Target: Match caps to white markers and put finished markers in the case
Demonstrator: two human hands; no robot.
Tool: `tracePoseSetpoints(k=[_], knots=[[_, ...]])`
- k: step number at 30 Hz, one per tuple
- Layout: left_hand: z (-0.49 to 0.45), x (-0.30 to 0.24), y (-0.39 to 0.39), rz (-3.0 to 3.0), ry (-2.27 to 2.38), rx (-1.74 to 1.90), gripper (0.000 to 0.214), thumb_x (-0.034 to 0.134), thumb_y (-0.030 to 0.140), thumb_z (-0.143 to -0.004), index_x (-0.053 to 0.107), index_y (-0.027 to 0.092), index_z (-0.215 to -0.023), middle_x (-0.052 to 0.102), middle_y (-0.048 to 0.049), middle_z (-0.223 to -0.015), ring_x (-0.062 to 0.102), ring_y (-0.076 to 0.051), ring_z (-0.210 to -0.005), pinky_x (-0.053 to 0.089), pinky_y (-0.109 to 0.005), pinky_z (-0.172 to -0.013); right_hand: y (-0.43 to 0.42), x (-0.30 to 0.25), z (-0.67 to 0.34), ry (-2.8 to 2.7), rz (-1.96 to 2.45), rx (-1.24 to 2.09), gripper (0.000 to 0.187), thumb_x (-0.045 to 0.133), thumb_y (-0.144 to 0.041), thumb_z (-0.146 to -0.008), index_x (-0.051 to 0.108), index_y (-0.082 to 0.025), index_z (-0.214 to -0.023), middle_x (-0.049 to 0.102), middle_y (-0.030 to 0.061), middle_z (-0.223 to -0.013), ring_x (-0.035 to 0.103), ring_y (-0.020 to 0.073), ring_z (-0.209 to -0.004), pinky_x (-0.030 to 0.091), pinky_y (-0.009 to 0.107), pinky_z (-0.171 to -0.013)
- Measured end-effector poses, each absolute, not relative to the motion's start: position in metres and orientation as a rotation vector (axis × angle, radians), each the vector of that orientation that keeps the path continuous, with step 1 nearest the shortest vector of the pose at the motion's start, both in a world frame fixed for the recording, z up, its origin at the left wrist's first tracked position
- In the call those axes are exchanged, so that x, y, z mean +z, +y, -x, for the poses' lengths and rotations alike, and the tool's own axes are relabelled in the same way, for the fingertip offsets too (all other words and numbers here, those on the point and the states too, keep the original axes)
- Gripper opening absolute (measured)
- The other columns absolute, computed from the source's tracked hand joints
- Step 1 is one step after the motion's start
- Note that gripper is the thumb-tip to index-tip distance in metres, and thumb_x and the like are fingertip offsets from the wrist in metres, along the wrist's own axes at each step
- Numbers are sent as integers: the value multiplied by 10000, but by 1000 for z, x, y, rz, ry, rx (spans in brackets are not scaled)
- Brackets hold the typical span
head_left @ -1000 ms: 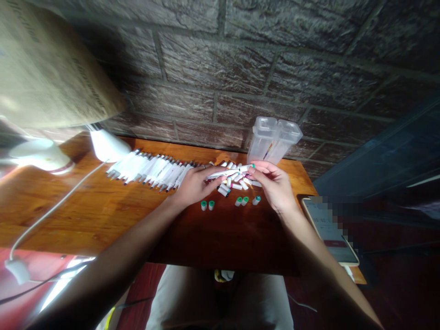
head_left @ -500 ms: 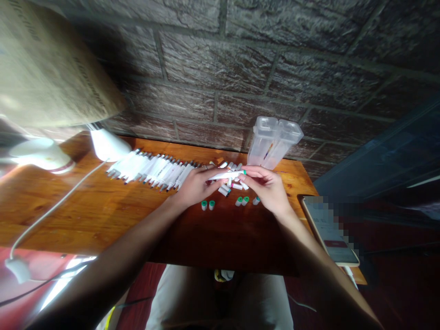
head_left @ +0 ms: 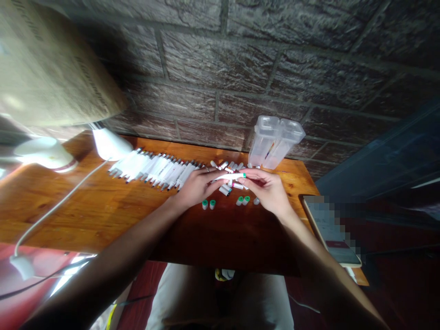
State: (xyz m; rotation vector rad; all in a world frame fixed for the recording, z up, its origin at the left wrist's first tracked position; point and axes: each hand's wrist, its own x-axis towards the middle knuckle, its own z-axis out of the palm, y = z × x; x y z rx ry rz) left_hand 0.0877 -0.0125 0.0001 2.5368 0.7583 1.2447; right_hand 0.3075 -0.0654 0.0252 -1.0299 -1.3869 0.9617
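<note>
A white marker (head_left: 232,176) with a green end lies level between my hands. My left hand (head_left: 197,187) is closed around its left part, and my right hand (head_left: 270,187) pinches at the green end with thumb and fingers. Under and behind the hands, several loose marker caps (head_left: 225,189) lie in a scattered pile, partly covered by my fingers. Closer to me, green-topped caps (head_left: 205,204) stand upright in pairs, with a second pair (head_left: 243,200) to the right. One more cap (head_left: 256,200) stands beside my right hand, half hidden.
A row of white markers (head_left: 154,169) lies left of my hands on the wooden table (head_left: 85,211). Clear plastic cases (head_left: 275,142) stand against the brick wall. A lamp (head_left: 112,144) with a cord is at left, a phone (head_left: 330,233) at the right edge.
The marker and both hands have shifted very slightly, the marker sitting a touch lower. More of the caps behind the hands show now. The grip looks the same.
</note>
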Motion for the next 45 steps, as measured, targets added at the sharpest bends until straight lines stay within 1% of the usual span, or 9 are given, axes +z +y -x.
tracePoseSetpoints(k=[5,17,21,24,29,35,39,41,45], knots=[[-87,2,-13,-2547,722,1289,300,616,317,-943,726,194,-1195,771,-105,-1105,736,-210,-1012,575,-325,-932,-70,28,-306,-1403,1040,917,261,832,-343,-746,793,-245,-985,804,27,-1003,764,221,-893,631,389,-885],[-86,-1,-9,-2601,706,1251,311,619,321,-941,715,196,-1210,763,-108,-1126,728,-218,-1024,559,-328,-929,-63,26,-314,-1437,1036,1023,296,862,-344,-701,799,-224,-965,807,39,-999,762,228,-924,614,399,-929],[-88,2,-9,-2559,767,1190,334,583,377,-960,708,201,-1214,765,-95,-1130,731,-211,-1014,561,-314,-918,-60,26,-319,-1507,1019,1016,301,834,-360,-744,778,-222,-1006,801,46,-1016,757,224,-943,613,377,-907],[-89,3,-7,-2572,783,1165,362,543,391,-979,688,202,-1252,753,-100,-1168,722,-219,-1029,559,-336,-926,-60,25,-319,-1532,1001,1025,323,817,-357,-768,755,-235,-1060,794,42,-1042,750,218,-966,602,374,-922],[-88,1,-4,-2636,751,1196,319,560,336,-973,718,164,-1189,762,-110,-1051,710,-233,-972,556,-356,-896,-60,23,-315,-1496,1022,1047,330,819,-372,-758,760,-224,-1047,795,40,-999,749,208,-905,603,375,-899],[-86,0,-7,-2565,695,1187,314,558,326,-976,701,189,-1219,748,-107,-1104,720,-200,-971,559,-300,-869,-62,21,-310,-1569,1050,998,290,759,-433,-812,783,-195,-975,791,38,-941,733,206,-839,603,368,-855],[-88,-1,-7,-2529,687,1190,304,566,331,-971,710,190,-1199,748,-107,-1094,720,-197,-969,559,-297,-869,-63,19,-308,-1557,1072,905,389,765,-405,-817,740,-219,-1158,786,38,-982,736,203,-855,605,355,-841],[-90,-2,-7,-2533,648,1173,297,578,319,-966,710,184,-1195,744,-114,-1128,719,-200,-1004,559,-297,-887,-63,20,-309,-1550,1059,890,411,771,-387,-816,725,-227,-1191,785,46,-1027,743,210,-895,607,366,-863],[-92,-3,-8,-2555,581,1177,276,596,276,-958,708,168,-1185,748,-117,-1137,724,-194,-1008,557,-291,-896,-62,25,-314,-1595,1017,904,324,787,-386,-801,764,-203,-1068,783,65,-1077,742,224,-955,603,377,-900]])
